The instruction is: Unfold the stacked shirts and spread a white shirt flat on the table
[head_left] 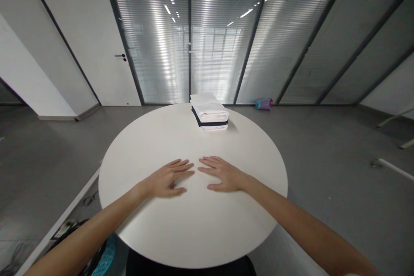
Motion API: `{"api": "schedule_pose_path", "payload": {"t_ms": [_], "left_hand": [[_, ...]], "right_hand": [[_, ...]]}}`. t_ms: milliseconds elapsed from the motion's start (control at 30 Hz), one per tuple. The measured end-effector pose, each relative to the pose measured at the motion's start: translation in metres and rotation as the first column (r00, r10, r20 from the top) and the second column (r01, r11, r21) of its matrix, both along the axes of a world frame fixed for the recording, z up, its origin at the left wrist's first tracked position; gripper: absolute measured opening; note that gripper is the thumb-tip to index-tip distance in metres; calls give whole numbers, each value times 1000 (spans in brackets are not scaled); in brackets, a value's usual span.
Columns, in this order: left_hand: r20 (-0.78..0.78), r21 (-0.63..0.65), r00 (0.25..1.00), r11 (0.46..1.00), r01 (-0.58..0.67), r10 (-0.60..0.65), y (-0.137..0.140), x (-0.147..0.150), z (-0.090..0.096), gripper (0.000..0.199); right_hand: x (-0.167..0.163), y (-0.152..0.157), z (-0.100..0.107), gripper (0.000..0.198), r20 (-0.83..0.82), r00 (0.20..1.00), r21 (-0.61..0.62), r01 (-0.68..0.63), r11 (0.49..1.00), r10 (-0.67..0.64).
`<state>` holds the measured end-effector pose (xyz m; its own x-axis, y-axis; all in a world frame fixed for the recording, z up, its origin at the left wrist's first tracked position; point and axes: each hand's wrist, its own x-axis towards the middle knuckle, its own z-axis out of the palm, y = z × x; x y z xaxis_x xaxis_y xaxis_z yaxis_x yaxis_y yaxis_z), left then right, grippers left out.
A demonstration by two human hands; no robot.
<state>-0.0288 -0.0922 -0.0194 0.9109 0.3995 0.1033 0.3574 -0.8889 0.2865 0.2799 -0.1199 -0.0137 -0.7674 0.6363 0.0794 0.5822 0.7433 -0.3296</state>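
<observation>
Both of my hands rest on a round white table (187, 228), palms down. My left hand (170, 179) lies left of the middle with its fingers spread and holds nothing. Close by, fingertips pointing toward it, my right hand (221, 175) is also spread and holds nothing. A small gap separates the two hands. Beyond them, near the table's far edge, sits a stack of folded cloth (209, 110), white on top and bottom with a dark layer between. Neither hand touches the stack.
A blue and red basket-like container (264, 104) lies on the floor by the glass partition (213, 30). A white door (87, 39) is at the left. Pale furniture legs (396, 170) stand at the right. A blue item (105, 258) shows below my left forearm.
</observation>
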Motion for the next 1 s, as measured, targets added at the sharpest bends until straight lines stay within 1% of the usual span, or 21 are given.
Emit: {"api": "schedule_pose_path", "payload": {"t_ms": [133, 300, 467, 533, 567, 600, 633, 667, 700, 733, 767, 800, 833, 900, 933, 1000], "left_hand": [[-21, 10, 1000, 1000, 20, -20, 1, 1, 1, 68], [-35, -1, 999, 1000, 22, -22, 1, 1, 2, 69], [-10, 2, 1000, 1000, 14, -14, -1, 1, 5, 69], [26, 36, 1000, 999, 14, -15, -2, 2, 4, 67], [59, 63, 998, 998, 0, -3, -2, 2, 3, 61], [106, 96, 994, 995, -37, 26, -1, 1, 1, 50], [163, 131, 984, 987, -97, 75, -1, 0, -1, 36], [230, 155, 963, 972, -177, 139, 1, -2, -5, 29], [300, 158, 930, 950, -270, 214, 4, -4, -8, 35], [361, 133, 884, 923, -362, 296, 7, -7, -12, 45], [406, 80, 832, 892, -445, 379, 10, -9, -14, 51], [430, 7, 776, 858, -514, 461, 14, -11, -16, 54], [436, -74, 721, 819, -568, 539, 17, -13, -17, 55], [416, -209, 628, 741, -638, 658, 23, -16, -15, 53], [406, -251, 595, 710, -658, 694, 25, -16, -13, 52], [395, -292, 561, 679, -674, 727, 26, -18, -9, 52]], "right_hand": [[1, 0, -1, 71, -31, 1000, -6, -1, 1000, 1], [2, 1, -2, 71, -1, 1000, 2, -3, 1000, 3], [1, -1, -1, 69, -13, 1000, -1, 1, 1000, -1], [3, -1, -1, 59, -71, 997, 29, 11, 1000, -9], [5, 0, 0, 49, -122, 992, 54, 48, 997, -41], [8, 1, 0, 38, -181, 978, 80, 116, 990, -100], [12, 3, -1, 32, -242, 952, 101, 216, 971, -187], [17, 6, -1, 34, -294, 910, 107, 335, 936, -292], [22, 10, -1, 40, -326, 857, 99, 450, 888, -398], [27, 14, -2, 45, -333, 806, 78, 541, 837, -490], [31, 17, -3, 47, -312, 765, 51, 606, 794, -564], [34, 20, -4, 46, -263, 741, 25, 645, 764, -618], [37, 22, -5, 43, -192, 738, 9, 660, 751, -647], [38, 24, -5, 36, -38, 760, 19, 649, 760, -648], [38, 24, -5, 34, 23, 772, 33, 634, 773, -635], [36, 23, -4, 33, 88, 789, 51, 606, 794, -608]]}}
